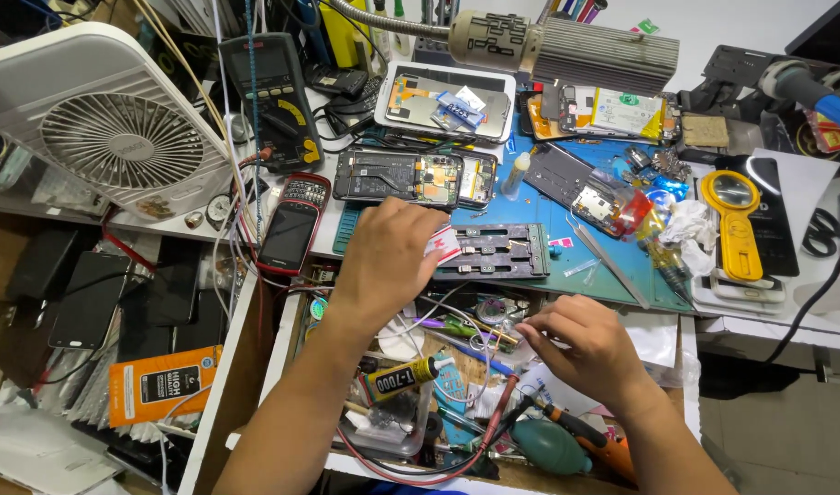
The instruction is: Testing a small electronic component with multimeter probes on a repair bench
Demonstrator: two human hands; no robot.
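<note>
white-and-red slip half hidden under left hand, right hand fingertips' hold unclear

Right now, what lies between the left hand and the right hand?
In the head view, between the left hand and the right hand lies the open drawer's clutter: loose wires, a green-handled tool and a small round metal part.
</note>
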